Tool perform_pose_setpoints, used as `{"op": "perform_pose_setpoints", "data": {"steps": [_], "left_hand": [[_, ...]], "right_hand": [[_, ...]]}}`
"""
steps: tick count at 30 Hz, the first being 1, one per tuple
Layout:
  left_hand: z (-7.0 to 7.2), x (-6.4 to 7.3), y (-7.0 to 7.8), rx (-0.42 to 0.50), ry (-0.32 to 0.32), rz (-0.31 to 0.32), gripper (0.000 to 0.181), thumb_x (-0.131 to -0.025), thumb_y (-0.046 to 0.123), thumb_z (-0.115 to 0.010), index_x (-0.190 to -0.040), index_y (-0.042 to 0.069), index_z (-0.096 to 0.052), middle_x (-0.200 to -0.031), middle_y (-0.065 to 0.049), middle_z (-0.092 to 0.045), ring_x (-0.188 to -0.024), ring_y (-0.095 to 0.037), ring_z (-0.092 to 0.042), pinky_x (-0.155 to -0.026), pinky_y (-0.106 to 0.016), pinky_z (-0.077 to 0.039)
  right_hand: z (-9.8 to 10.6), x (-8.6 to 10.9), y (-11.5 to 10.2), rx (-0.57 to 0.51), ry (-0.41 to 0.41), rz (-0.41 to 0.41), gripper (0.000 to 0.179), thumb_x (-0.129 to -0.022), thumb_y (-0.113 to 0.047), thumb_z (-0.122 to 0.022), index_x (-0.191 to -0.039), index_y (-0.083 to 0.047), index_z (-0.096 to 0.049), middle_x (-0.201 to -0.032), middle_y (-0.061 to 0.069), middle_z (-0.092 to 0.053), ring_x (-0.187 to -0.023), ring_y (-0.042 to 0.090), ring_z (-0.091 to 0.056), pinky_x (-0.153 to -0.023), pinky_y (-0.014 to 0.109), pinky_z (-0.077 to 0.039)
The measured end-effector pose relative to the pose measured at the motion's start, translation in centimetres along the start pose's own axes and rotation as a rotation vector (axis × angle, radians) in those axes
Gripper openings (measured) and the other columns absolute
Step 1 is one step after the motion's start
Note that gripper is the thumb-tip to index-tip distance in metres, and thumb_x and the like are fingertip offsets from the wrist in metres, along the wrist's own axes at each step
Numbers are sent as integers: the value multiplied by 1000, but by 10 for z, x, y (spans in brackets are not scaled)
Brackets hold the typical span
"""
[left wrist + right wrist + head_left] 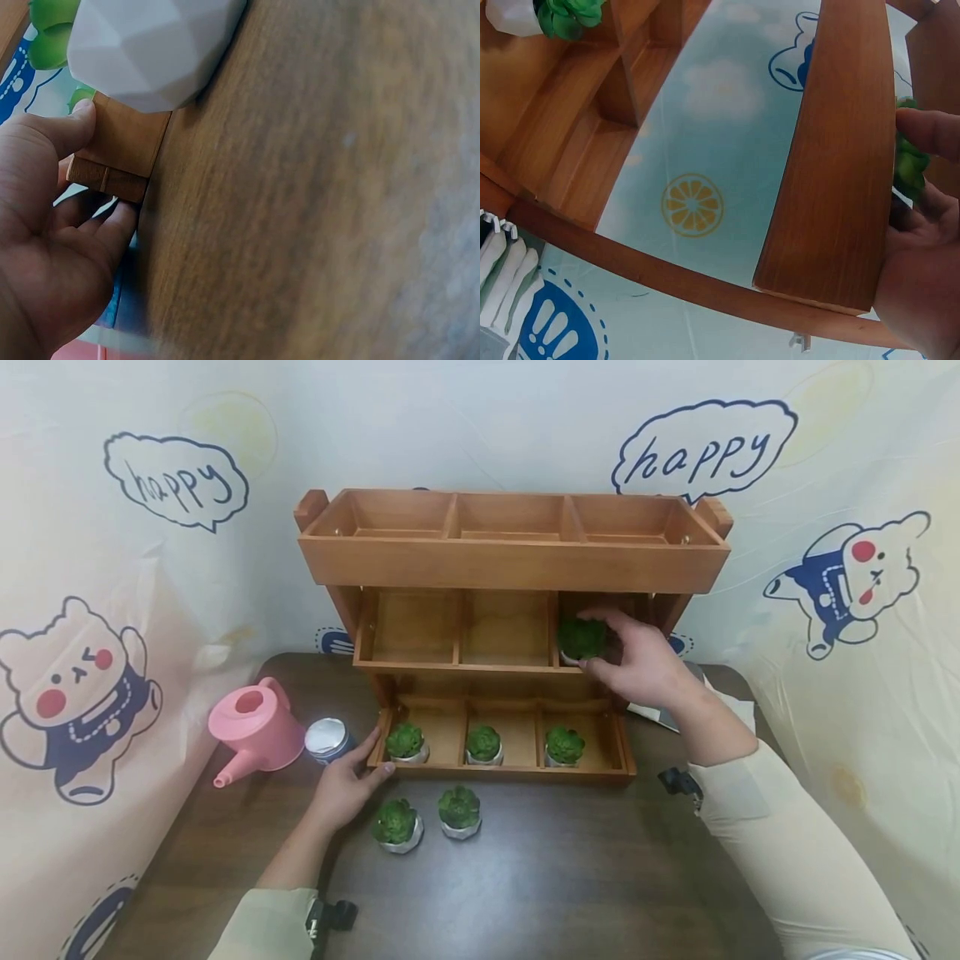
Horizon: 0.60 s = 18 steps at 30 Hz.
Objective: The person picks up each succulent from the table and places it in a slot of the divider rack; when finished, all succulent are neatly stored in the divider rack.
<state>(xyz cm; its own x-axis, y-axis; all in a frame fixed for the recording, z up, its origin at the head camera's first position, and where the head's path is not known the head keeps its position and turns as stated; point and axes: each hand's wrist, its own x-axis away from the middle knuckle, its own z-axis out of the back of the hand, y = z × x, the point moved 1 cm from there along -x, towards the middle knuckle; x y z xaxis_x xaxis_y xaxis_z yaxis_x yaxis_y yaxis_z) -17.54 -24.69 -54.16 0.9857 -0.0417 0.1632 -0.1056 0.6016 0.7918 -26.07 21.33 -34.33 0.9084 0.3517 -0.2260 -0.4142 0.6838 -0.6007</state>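
A three-tiered wooden shelf [513, 567] stands on the table, each tier split into three compartments. My right hand [648, 664] holds a green potted succulent [582, 637] between thumb and fingers in the middle tier's right compartment. In the right wrist view, a wooden board [832, 157] hides part of this plant [910, 165]. My left hand [345, 789] grips the bottom tier's left front corner [124, 135], thumb in front, fingers round the side. One succulent sits in each bottom compartment: left [406, 742], middle [483, 745] and right [564, 747].
Two more potted succulents, one [397, 827] beside another [460, 812], stand on the table before the shelf. To the left are a pink watering can [255, 727] and a silver-topped can [327, 737]. Something white [731, 706] lies behind my right forearm.
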Motion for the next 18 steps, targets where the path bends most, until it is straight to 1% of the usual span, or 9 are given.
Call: {"op": "perform_pose_setpoints", "data": {"steps": [3,5,7,9,11,13,16,18], "left_hand": [[0,0,0,4,-2,5,80,-93,59,-70,-162,38,-35,-163,-13,-40,-151,-42,-33,-117,-64,-31],[0,0,0,6,-3,8,80,-93,59,-70,-162,39,-35,-163,-13,-39,-151,-43,-33,-117,-65,-31],[0,0,-1,7,-3,9,79,-93,59,-70,-161,39,-35,-163,-13,-39,-151,-42,-32,-118,-65,-30],[0,0,-1,3,-4,10,79,-93,60,-70,-162,39,-34,-163,-13,-39,-151,-42,-32,-118,-65,-30],[0,-1,-2,-1,-2,8,79,-93,59,-70,-161,39,-35,-163,-12,-40,-151,-42,-32,-118,-66,-29],[0,-1,-1,-6,1,5,79,-93,59,-70,-161,39,-35,-163,-13,-40,-151,-42,-32,-118,-66,-28],[0,0,-1,-9,4,2,79,-93,59,-70,-161,38,-36,-163,-12,-40,-151,-42,-32,-118,-67,-27],[0,0,0,-8,6,2,79,-93,59,-70,-161,38,-35,-163,-12,-40,-151,-41,-32,-118,-66,-28]], "right_hand": [[-1,1,0,33,-34,22,56,-93,-18,-72,-145,-14,-52,-143,13,-56,-118,32,-61,-107,58,-49],[0,1,0,51,-47,23,58,-94,-21,-73,-147,-15,-51,-143,13,-56,-118,32,-61,-107,57,-49],[0,1,0,67,-59,16,61,-94,-25,-75,-148,-16,-49,-141,13,-57,-112,31,-61,-103,55,-52],[0,1,0,80,-74,3,66,-93,-30,-78,-150,-18,-47,-138,12,-59,-105,31,-62,-96,52,-55],[0,2,0,95,-84,-7,70,-92,-34,-79,-152,-19,-45,-139,13,-59,-104,31,-61,-95,52,-55],[0,3,0,105,-88,-11,75,-91,-36,-80,-154,-20,-43,-143,14,-57,-109,33,-61,-99,54,-53],[1,6,-2,103,-76,-7,80,-91,-36,-81,-158,-19,-41,-151,15,-52,-121,35,-59,-107,60,-48],[2,8,-2,91,-58,-3,81,-90,-35,-81,-159,-20,-40,-153,15,-51,-124,36,-59,-107,60,-48]]}}
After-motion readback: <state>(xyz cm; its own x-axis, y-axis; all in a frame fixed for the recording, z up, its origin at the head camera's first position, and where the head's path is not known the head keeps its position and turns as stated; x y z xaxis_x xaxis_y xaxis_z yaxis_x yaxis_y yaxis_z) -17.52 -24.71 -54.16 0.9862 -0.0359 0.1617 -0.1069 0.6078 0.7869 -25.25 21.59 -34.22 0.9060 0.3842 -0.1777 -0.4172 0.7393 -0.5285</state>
